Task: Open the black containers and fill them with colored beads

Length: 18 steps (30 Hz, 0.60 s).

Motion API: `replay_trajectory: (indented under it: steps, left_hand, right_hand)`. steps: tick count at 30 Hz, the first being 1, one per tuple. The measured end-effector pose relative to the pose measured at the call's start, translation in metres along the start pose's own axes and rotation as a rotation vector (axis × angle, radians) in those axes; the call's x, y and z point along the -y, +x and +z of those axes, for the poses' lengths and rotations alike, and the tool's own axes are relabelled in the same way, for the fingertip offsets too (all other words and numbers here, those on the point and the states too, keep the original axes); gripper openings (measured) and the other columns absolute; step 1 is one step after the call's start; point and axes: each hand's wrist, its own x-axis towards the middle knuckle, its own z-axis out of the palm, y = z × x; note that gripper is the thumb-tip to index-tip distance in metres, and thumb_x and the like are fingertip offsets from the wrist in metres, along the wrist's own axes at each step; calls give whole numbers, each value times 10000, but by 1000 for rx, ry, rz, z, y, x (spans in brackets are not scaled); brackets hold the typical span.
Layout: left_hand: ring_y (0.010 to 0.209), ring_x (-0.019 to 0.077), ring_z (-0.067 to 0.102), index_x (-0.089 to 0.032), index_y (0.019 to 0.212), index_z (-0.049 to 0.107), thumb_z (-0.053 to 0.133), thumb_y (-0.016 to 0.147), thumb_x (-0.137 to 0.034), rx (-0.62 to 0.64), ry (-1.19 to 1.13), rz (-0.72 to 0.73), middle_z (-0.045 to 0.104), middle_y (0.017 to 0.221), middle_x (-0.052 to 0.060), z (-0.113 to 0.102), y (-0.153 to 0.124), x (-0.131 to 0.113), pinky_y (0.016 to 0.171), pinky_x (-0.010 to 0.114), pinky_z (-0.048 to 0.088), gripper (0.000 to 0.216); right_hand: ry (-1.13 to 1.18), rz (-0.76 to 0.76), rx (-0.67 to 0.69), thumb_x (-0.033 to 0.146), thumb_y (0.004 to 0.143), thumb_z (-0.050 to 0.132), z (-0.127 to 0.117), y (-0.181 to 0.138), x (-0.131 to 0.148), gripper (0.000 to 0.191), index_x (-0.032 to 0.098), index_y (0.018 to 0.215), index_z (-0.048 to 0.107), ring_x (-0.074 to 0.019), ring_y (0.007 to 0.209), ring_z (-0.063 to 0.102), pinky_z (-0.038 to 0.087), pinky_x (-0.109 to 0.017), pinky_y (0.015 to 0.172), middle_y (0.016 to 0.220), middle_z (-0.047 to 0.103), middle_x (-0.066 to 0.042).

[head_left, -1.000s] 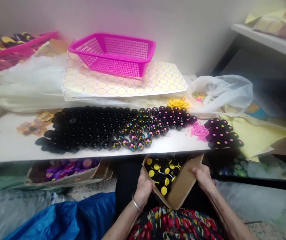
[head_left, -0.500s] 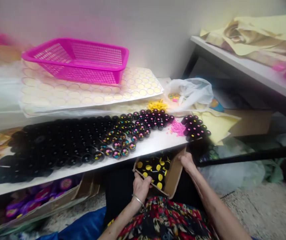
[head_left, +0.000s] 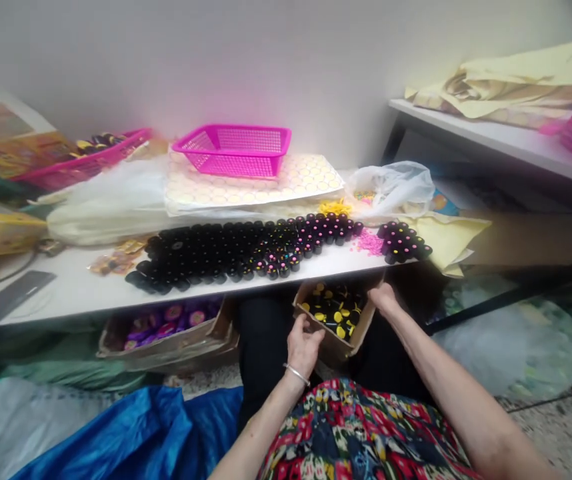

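A cardboard box point(head_left: 365, 320) sits below the table's front edge, over the dark trouser legs. Inside lie several small black pieces with yellow round tops point(head_left: 340, 316). My left hand point(head_left: 305, 345), with a bangle at the wrist, is at the near left side of the box; its fingers curl at the rim and the thumb stands a little apart. On the far right corner, my right hand point(head_left: 385, 300) has its fingers closed round the box wall. Above, on the white table, stand rows of small black round pieces point(head_left: 206, 247), some with coloured beads on top.
Pink beads point(head_left: 369, 243) lie in a heap beside the black pieces. Behind stand a pink basket point(head_left: 239, 167), a sheet of round stickers point(head_left: 316, 177) and a plastic bag point(head_left: 401, 183). Another box point(head_left: 166, 353) with purple packs is under the table. A shelf point(head_left: 496, 143) juts in at right.
The view has swung left and drawn back, so more of the table shows. The box and both hands appear farther right and slightly higher in the picture. Both hands remain at the box.
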Motion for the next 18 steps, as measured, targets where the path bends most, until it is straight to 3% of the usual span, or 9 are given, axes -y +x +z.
replay_trajectory:
  steps: [5, 7, 10, 13, 18]
  left_hand:
    - [839, 192, 555, -161, 1047, 612, 518, 800, -311, -371, 323, 450, 569, 1027, 115, -38, 26, -27, 821, 336, 440, 304]
    - [1019, 272, 503, -136, 1040, 632, 508, 817, -341, -456, 440, 596, 553, 1092, 169, -49, 42, -40, 922, 418, 371, 327]
    - [1154, 330, 426, -123, 1044, 636, 509, 822, -373, -451, 549, 764, 520, 1195, 202, -55, 62, -55, 985, 479, 289, 357]
    - [1253, 356, 337, -127, 1097, 598, 483, 836, -396, -395, 647, 878, 452, 1313, 200, -51, 75, -66, 1024, 529, 211, 392]
    - [1333, 408, 181, -95, 1115, 569, 504, 820, -363, -364, 846, 915, 352, 1396, 217, -42, 87, -87, 1037, 603, 132, 405]
  right_hand:
    - [-342, -6, -15, 154, 620, 589, 3, -36, 10, 517, 16, 1113, 514, -307, 900, 626, 467, -393, 748, 935, 635, -227]
    - [-553, -10, -1, 151, 668, 569, 6, -49, 16, 487, -4, 1123, 493, -325, 899, 625, 460, -418, 736, 935, 621, -243]
    - [-665, -10, -21, 136, 742, 501, 11, -63, 27, 295, 42, 1016, 556, -320, 918, 611, 444, -396, 724, 963, 596, -215]
    - [-723, -109, -42, 173, 793, 453, 13, -73, 39, 198, 108, 933, 577, -254, 897, 604, 420, -313, 683, 1009, 562, -155]
    - [-677, -328, -44, 292, 804, 462, 10, -83, 47, 176, 160, 855, 566, -168, 818, 554, 349, -247, 625, 911, 547, -69]
